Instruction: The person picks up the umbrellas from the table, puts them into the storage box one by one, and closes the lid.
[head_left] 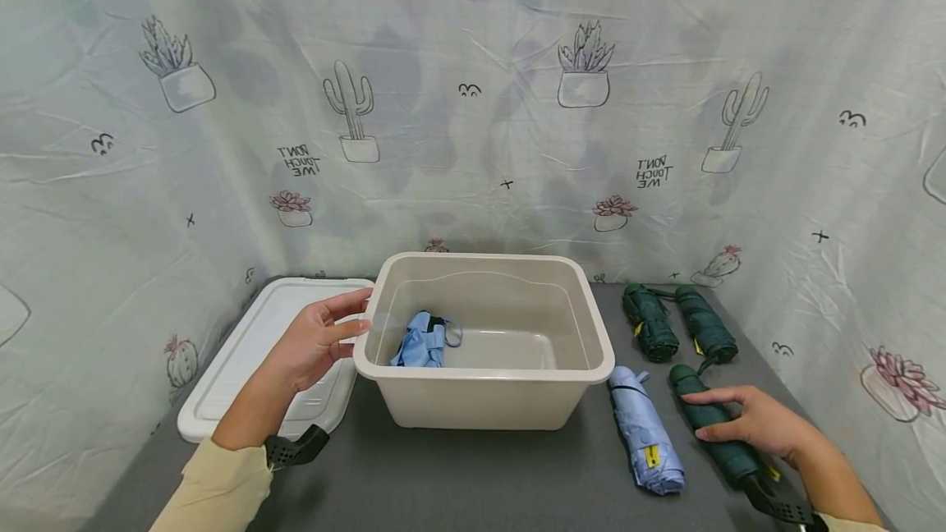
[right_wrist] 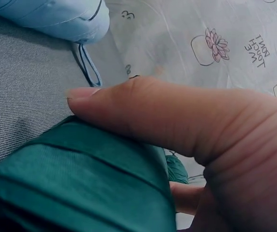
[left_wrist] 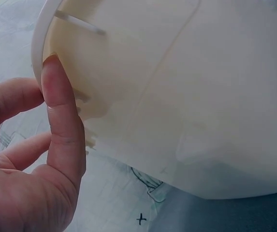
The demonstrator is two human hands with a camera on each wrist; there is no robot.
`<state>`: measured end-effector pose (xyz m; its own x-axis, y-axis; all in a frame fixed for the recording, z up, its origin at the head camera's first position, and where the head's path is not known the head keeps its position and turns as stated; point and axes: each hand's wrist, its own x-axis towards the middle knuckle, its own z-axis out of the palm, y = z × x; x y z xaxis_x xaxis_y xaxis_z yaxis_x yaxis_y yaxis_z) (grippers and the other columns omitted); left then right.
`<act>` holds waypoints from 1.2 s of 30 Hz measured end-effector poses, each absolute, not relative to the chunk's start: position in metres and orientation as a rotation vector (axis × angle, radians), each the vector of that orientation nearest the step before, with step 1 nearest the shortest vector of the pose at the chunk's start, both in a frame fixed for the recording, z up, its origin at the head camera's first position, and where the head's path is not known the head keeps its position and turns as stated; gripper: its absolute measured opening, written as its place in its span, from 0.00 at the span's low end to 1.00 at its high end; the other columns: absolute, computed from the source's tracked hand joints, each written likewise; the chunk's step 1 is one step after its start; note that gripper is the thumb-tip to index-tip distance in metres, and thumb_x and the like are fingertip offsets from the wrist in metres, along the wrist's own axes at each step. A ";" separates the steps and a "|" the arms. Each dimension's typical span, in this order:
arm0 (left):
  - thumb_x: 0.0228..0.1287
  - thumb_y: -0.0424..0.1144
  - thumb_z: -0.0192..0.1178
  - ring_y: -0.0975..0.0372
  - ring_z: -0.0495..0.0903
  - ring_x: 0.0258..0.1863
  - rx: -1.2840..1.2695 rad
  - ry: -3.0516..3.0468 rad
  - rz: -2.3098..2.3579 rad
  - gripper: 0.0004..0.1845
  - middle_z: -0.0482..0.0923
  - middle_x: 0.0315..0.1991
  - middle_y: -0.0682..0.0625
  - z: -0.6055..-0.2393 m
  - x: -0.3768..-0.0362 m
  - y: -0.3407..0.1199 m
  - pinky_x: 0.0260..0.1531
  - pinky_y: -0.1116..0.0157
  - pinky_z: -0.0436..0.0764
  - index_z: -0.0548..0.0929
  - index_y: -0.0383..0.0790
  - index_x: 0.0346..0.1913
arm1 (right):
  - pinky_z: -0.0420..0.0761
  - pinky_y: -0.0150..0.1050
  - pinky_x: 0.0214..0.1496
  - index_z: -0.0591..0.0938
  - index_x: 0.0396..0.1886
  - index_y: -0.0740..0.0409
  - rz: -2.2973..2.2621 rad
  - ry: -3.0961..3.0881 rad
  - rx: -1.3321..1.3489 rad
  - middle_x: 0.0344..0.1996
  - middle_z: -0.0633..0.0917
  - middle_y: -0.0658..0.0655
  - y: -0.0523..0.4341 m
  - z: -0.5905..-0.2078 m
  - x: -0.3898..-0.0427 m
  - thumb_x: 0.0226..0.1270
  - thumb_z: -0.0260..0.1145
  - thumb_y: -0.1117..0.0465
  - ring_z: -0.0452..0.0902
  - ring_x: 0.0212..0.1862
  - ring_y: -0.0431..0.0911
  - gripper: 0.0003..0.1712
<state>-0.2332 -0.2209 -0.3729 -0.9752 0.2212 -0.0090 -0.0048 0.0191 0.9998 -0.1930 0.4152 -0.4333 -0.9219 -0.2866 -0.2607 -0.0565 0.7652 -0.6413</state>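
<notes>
The right hand (head_left: 761, 425) curls round a dark green folded umbrella (head_left: 713, 425); its wrist view alone shows the pleated fabric under the thumb. The left hand (head_left: 318, 343), fingers relaxed, touches the smooth beige plastic bin (head_left: 488, 392) at its rim, a light blue umbrella (head_left: 423, 341) inside.

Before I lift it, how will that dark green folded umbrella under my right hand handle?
The green umbrella is a strapped cylinder, so it will probably lift stiffly as one piece. Lying on flat grey cloth, it may roll if nudged sideways. Its smooth fabric under the right hand could be a little slippery.

We note a grey table (head_left: 473, 474) carrying a beige bin (head_left: 488, 392) and white lid (head_left: 251, 351). Beside the bin lie one blue umbrella (head_left: 646, 433) and three green umbrellas (head_left: 680, 323).
</notes>
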 end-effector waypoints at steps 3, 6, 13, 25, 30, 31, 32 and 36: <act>0.71 0.36 0.65 0.60 0.86 0.50 0.229 2.112 2.091 0.35 0.77 0.58 0.48 -0.374 -0.233 -0.221 0.44 0.60 0.89 0.65 0.33 0.77 | 0.76 0.66 0.59 0.82 0.65 0.60 -0.931 2.619 -0.261 0.68 0.72 0.79 0.415 -0.434 -0.193 0.60 0.78 0.53 0.66 0.68 0.75 0.34; 0.71 0.36 0.65 0.60 0.87 0.49 0.231 2.095 2.106 0.35 0.77 0.58 0.48 -0.375 -0.233 -0.222 0.44 0.60 0.89 0.65 0.33 0.77 | 0.77 0.64 0.58 0.81 0.65 0.60 -0.935 2.621 -0.265 0.68 0.72 0.79 0.415 -0.435 -0.192 0.60 0.78 0.54 0.66 0.68 0.75 0.34; 0.71 0.35 0.64 0.60 0.87 0.49 0.233 2.091 2.110 0.35 0.77 0.57 0.48 -0.376 -0.234 -0.221 0.43 0.59 0.90 0.65 0.33 0.77 | 0.77 0.65 0.59 0.80 0.67 0.58 -0.936 2.624 -0.263 0.68 0.72 0.78 0.415 -0.435 -0.186 0.61 0.77 0.51 0.66 0.68 0.74 0.35; 0.72 0.34 0.63 0.61 0.87 0.49 0.254 2.097 2.108 0.34 0.78 0.57 0.50 -0.374 -0.234 -0.223 0.43 0.60 0.90 0.65 0.33 0.77 | 0.77 0.70 0.55 0.76 0.71 0.59 -0.992 2.528 -0.222 0.72 0.66 0.79 0.421 -0.426 -0.180 0.64 0.75 0.53 0.64 0.67 0.79 0.38; 0.72 0.33 0.63 0.60 0.87 0.48 0.251 2.080 2.123 0.34 0.77 0.56 0.49 -0.373 -0.234 -0.222 0.43 0.59 0.90 0.64 0.32 0.77 | 0.77 0.69 0.55 0.77 0.71 0.59 -0.995 2.548 -0.232 0.72 0.67 0.79 0.421 -0.427 -0.180 0.63 0.76 0.53 0.66 0.67 0.77 0.37; 0.72 0.33 0.63 0.60 0.87 0.48 0.251 2.077 2.125 0.34 0.77 0.56 0.49 -0.373 -0.234 -0.222 0.43 0.59 0.90 0.64 0.31 0.77 | 0.77 0.69 0.55 0.77 0.70 0.59 -0.994 2.554 -0.239 0.72 0.67 0.79 0.421 -0.428 -0.180 0.63 0.76 0.53 0.66 0.67 0.77 0.37; 0.72 0.33 0.63 0.60 0.87 0.48 0.252 2.075 2.125 0.34 0.77 0.56 0.49 -0.372 -0.234 -0.222 0.43 0.59 0.90 0.64 0.31 0.77 | 0.77 0.69 0.55 0.77 0.70 0.58 -0.994 2.559 -0.239 0.72 0.67 0.78 0.421 -0.428 -0.179 0.63 0.76 0.53 0.66 0.67 0.78 0.37; 0.72 0.33 0.63 0.60 0.87 0.49 0.256 2.075 2.120 0.34 0.78 0.56 0.50 -0.373 -0.234 -0.221 0.43 0.59 0.90 0.64 0.31 0.77 | 0.76 0.70 0.55 0.78 0.69 0.59 -1.003 2.563 -0.229 0.71 0.68 0.79 0.422 -0.430 -0.179 0.62 0.76 0.54 0.65 0.67 0.79 0.37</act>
